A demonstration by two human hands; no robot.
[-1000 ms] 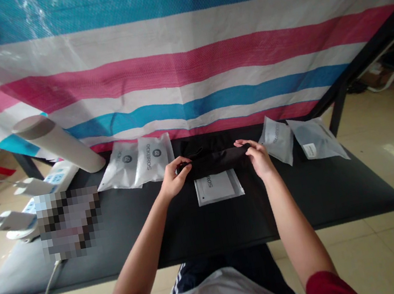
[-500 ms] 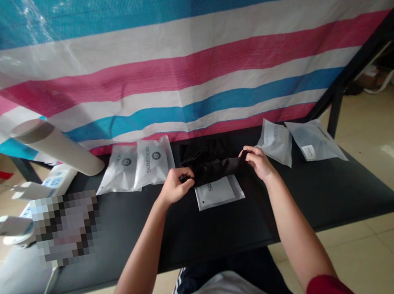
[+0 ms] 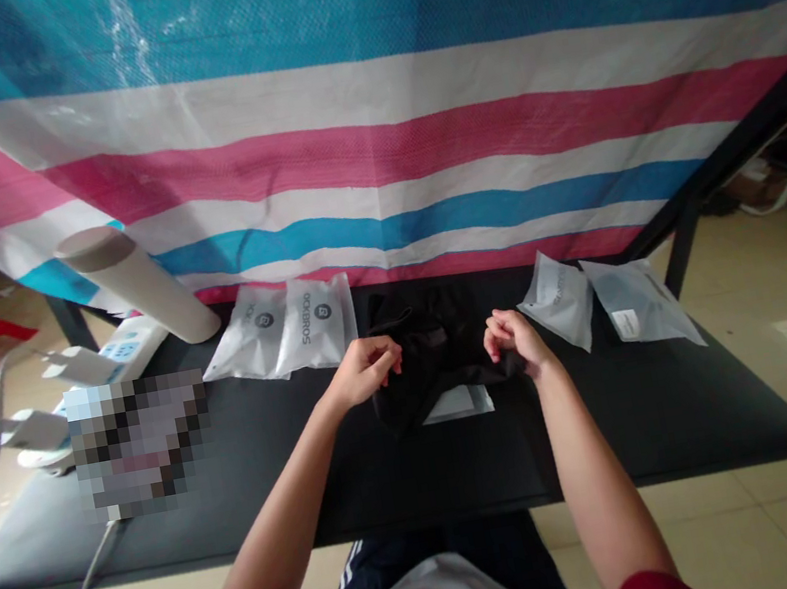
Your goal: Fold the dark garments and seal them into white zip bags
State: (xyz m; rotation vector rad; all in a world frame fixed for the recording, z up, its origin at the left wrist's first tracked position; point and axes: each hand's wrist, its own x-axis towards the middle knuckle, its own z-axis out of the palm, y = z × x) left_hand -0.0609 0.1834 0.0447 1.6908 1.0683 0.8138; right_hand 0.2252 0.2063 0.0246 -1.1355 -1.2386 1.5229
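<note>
A rumpled black cloth (image 3: 429, 354) lies bunched in the middle of the black table, its exact kind hard to make out against the dark surface. At its left edge, my left hand (image 3: 370, 368) is closed, thumb and bent fingers pinching the fabric. My right hand (image 3: 515, 339) has its fingers curled in at the cloth's right side, where dark fabric runs under it. Beneath the near edge of the cloth, a flat frosted plastic bag (image 3: 458, 403) shows only in part.
Two frosted packets (image 3: 318, 323) lie to the left and two more packets (image 3: 639, 300) to the right. A white bottle (image 3: 140, 283), a power strip (image 3: 135, 342) with chargers and a blurred-out cabled object (image 3: 149, 439) are on the left. A striped sheet (image 3: 368, 152) hangs behind.
The strip stretched between both hands has dropped into a looser heap, spreading nearer and covering more of the flat bag. Both hands have shifted slightly, and the view has tilted a little.
</note>
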